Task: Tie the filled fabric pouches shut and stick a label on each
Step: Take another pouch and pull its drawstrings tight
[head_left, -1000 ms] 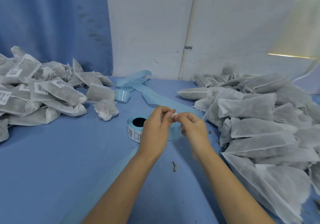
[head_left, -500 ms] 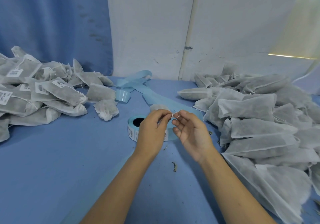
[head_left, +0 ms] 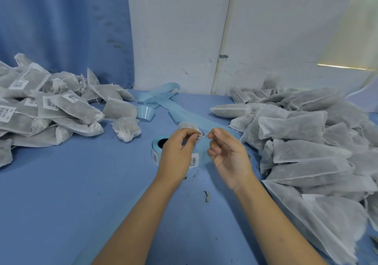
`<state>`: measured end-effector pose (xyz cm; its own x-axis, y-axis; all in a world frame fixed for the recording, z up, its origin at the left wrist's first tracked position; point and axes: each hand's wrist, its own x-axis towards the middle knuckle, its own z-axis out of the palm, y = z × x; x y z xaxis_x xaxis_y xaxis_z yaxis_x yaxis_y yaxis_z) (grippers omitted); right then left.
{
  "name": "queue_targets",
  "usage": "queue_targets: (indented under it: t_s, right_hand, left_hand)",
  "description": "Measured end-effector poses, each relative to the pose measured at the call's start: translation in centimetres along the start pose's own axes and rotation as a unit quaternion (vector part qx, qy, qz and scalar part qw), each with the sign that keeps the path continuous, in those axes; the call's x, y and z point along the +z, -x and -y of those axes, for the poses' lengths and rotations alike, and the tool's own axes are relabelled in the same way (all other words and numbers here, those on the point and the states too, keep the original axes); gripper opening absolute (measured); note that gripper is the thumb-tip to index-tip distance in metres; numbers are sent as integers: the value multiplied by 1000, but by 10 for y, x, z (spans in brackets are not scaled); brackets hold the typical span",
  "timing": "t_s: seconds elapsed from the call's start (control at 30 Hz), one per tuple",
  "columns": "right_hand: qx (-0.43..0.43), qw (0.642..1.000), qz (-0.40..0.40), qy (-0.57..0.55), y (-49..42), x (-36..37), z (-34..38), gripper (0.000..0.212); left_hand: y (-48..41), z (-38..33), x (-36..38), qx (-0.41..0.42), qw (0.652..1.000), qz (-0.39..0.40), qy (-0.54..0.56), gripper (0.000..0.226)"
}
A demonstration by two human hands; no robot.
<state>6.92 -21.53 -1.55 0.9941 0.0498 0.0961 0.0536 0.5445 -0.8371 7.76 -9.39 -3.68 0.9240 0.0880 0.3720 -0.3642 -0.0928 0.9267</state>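
Two bare forearms reach in from the near edge, meeting over the middle of a blue tabletop (head_left: 71, 193). The left hand (head_left: 180, 152), knuckles up, and the right hand (head_left: 229, 156), palm turned upward, each keep a thumb-and-forefinger grip pinched on a thin white string (head_left: 203, 136) drawn short between them. The other fingers are loosely curled. The string leads to a pouch (head_left: 188, 126) just behind the left hand and mostly hidden by it.

Beneath the hands sits a label roll (head_left: 155, 150), its liner (head_left: 163, 96) trailing towards the back edge, where the tabletop meets a white wall (head_left: 184, 29) and a blue curtain (head_left: 61, 29). A labelled pile (head_left: 51, 111) crowds the left side and an unlabelled pile (head_left: 306, 142) the right, close to the right wrist. Open room runs between them, widest at front left.
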Motion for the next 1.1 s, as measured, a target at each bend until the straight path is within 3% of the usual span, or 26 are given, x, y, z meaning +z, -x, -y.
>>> queue_targets:
  t_s: [0.23,0.4,0.53,0.7,0.87,1.0,1.1]
  right_hand:
    - [-7,1000,5,-18,0,-1,-1,4]
    - [0,999,17,-34,-1,-2,1,6]
    - [3,997,43,-67,-1,1,3,15]
    - [21,994,65,-82,0,4,3,14]
    - [32,989,96,-107,1,6,5,20]
    - [36,990,82,-111,1,4,5,19]
    - [32,993,53,-102,0,1,4,15]
  left_hand:
    - [0,-1,0,-8,1000,1,-22,21]
    - [-1,-1,3,64,989,27,-130,26]
    - [-1,3,1,156,949,-3,-273,44]
    - [0,0,-6,209,927,2,-310,41]
    - [-4,5,-8,177,925,-8,-337,36]
    - [-2,5,-8,122,963,-37,-239,22]
    - [-2,-4,-7,86,988,-71,-109,32]
